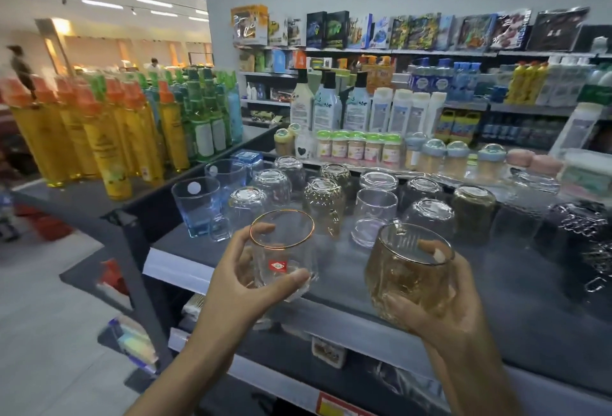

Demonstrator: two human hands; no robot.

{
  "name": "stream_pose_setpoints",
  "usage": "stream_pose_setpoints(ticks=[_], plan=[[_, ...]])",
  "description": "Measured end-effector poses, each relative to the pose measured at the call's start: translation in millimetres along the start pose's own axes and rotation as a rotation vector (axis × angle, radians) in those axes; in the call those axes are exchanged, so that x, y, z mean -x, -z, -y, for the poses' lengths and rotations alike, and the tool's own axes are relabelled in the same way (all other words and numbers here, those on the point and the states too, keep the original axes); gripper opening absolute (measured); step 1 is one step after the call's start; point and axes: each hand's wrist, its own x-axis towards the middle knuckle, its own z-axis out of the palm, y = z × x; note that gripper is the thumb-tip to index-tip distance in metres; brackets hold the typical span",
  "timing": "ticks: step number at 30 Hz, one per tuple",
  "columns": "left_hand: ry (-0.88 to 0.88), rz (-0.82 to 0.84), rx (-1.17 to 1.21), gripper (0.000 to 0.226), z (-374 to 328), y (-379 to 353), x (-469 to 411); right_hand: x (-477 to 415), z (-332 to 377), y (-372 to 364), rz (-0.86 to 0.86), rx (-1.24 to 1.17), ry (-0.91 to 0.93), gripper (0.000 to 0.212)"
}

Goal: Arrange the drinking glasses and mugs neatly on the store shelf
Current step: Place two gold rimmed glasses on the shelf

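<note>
Shelf [344, 286], dark top: front strip bare from its lip back to the rows of upturned glasses [429, 217]. Blue tumblers [197, 207] stand upright near the left corner.

Left hand [238, 276]: fingers and thumb curled round a clear gold-rimmed glass [281, 250] (red label facing), held upright over the front strip.

Right hand [440, 313]: grips an amber glass [407, 276], mouth up, near the clear one, not touching.

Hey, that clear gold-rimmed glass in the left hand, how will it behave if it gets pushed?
Probably stiff but fragile: the clear gold-rimmed glass looks thin-walled. Likely slippery, as the left hand grips only smooth, glossy sides. Its rounded body might roll if tipped over on the shelf.
</note>
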Motion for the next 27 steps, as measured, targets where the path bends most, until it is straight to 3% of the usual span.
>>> stream_pose_setpoints(ticks=[5, 12, 15, 19, 23, 27], plan=[[-0.058, 0.136, -0.051, 0.080, 2.1, 5.6, -18.3, 6.5, -7.2, -13.7, -0.132, 0.005, 0.021, 0.084], [-0.049, 0.368, 0.066, 0.073, 5.6, -30.8, -36.9, 45.7, 6.8, -11.7, -0.373, 0.161, 0.063, 0.070], [-0.066, 0.479, 0.090, 0.072, -0.3, -64.2, -33.4, 69.7, 19.9, 3.8, -0.536, 0.197, 0.098, 0.073], [-0.095, 0.601, 0.121, 0.073, -10.3, -119.9, -17.9, 102.3, 44.5, 30.8, -0.737, 0.213, 0.142, 0.094], [-0.135, 0.622, 0.105, 0.074, -11.8, -173.6, -9.3, 119.3, 62.0, 68.6, -0.794, 0.282, 0.167, 0.078], [-0.168, 0.511, 0.045, 0.073, -14.1, -217.3, -10.5, 117.1, 72.4, 102.6, -0.740, 0.349, 0.137, 0.077]])
